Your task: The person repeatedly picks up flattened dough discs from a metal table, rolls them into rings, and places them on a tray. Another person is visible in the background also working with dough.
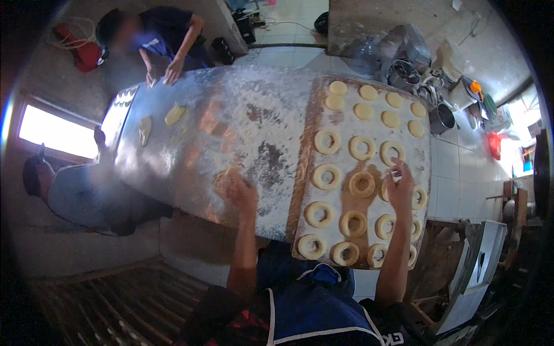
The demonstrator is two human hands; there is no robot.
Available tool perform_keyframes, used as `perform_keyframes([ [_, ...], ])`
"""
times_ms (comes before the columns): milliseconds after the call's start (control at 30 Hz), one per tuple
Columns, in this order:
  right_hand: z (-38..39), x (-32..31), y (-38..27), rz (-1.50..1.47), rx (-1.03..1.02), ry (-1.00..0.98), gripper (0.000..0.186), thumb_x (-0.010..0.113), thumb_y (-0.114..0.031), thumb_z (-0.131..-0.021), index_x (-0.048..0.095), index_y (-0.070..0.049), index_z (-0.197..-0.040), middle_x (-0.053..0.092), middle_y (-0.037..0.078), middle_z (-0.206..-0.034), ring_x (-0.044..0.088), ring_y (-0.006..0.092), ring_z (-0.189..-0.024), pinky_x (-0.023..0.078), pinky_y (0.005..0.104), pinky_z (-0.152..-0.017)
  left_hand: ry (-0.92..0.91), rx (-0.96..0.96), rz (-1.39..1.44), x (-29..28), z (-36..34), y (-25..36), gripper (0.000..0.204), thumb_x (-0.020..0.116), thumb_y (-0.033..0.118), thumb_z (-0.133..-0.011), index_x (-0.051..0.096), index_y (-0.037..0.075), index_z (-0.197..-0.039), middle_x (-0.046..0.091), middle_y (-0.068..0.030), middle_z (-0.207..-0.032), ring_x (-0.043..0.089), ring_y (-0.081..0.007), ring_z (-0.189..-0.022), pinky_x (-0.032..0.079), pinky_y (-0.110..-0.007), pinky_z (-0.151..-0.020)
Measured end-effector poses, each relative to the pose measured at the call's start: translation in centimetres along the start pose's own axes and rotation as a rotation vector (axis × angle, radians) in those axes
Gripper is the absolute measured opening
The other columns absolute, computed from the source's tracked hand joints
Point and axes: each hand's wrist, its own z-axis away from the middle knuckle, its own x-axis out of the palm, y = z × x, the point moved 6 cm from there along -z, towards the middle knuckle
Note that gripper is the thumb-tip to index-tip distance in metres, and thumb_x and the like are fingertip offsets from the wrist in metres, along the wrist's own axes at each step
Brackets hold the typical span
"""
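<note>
Board [303,173] = landmark. It carries dough rings [362,148] in rows over its mid & near parts, plus 8 flat dough discs [390,119] in 2 rows at its far end. R hand [402,185] is over the board's R half, fingers loosely bent, tips by the near edge of a ring; can't tell if they touch or pinch it. L hand [241,193] is left of the board, low over the floured table [239,124], fingers narrow & curled, w/ a small pale-yellow bit at the tips; can't tell if it's gripped.

Farther left of the board, 2 dough pieces [175,115] lie on the table's metal top. Co-worker [167,34] is far-left of the board, hands at the table's far edge; 2nd person [86,193] at far L. Metal pot [442,119] stands R of the board's far end.
</note>
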Motion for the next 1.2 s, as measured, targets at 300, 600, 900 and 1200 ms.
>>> perform_keyframes([
  [300,6.7,22.2,-15.1,-0.327,-0.219,-0.453,0.033,0.066,-0.015,-0.084,0.060,-0.002,-0.114,0.066,0.016,-0.095,0.065,0.0304,-0.089,0.051,0.0393,-0.078,-0.709,0.000,0.529,1.9,-4.5,-6.0,0.047,0.065,0.017,-0.087,0.051,0.001,-0.129,0.060,-0.0161,-0.118,0.060,-0.0293,-0.106,0.047,-0.047,-0.089],
  [600,7.5,29.1,-17.9,-0.548,0.000,-0.602,0.036,0.069,-0.002,-0.083,0.059,0.004,-0.117,0.067,0.017,-0.107,0.067,0.0214,-0.092,0.055,0.0327,-0.080,-0.809,-0.446,1.562,-1.2,-0.7,-5.3,0.033,0.064,0.010,-0.090,0.059,-0.006,-0.119,0.063,-0.0127,-0.107,0.061,-0.0195,-0.099,0.051,-0.032,-0.084],
  [900,9.0,27.9,-22.3,-0.339,-0.054,-0.485,0.067,0.074,-0.008,-0.075,0.038,-0.003,-0.132,0.066,0.021,-0.095,0.067,0.0267,-0.089,0.055,0.0394,-0.078,-0.810,-0.351,1.645,-0.2,-0.9,-6.2,0.030,0.062,0.011,-0.093,0.057,-0.002,-0.120,0.063,-0.0095,-0.104,0.060,-0.0138,-0.093,0.051,-0.028,-0.079],
  [1200,8.1,29.4,-18.6,-0.673,0.264,-0.565,0.039,0.045,-0.037,-0.094,0.057,-0.004,-0.109,0.067,0.013,-0.086,0.064,0.0257,-0.079,0.051,0.0398,-0.074,-0.900,-0.258,2.055,-1.4,-1.0,-3.3,0.039,0.061,-0.004,-0.085,0.047,0.008,-0.119,0.060,-0.0071,-0.099,0.061,-0.0155,-0.086,0.051,-0.029,-0.075],
])
